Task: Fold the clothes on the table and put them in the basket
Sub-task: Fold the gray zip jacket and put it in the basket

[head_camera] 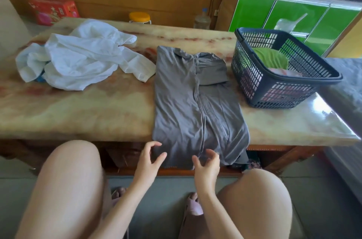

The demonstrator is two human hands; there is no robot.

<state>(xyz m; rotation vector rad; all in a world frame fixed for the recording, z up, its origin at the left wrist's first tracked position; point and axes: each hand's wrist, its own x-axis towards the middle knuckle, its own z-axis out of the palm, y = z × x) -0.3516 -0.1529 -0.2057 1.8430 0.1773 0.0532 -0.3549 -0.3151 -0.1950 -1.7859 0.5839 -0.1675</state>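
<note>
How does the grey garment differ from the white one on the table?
The grey garment lies smoothed flat, sides folded inward; the white garment sits crumpled in a heap. The grey garment lies beside the basket and overhangs the near edge of the table; the white garment is farther left. Both rest on the table, not yet in the basket.

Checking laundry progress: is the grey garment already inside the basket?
No, the grey garment lies spread on the table, beside the basket and outside it.
</note>
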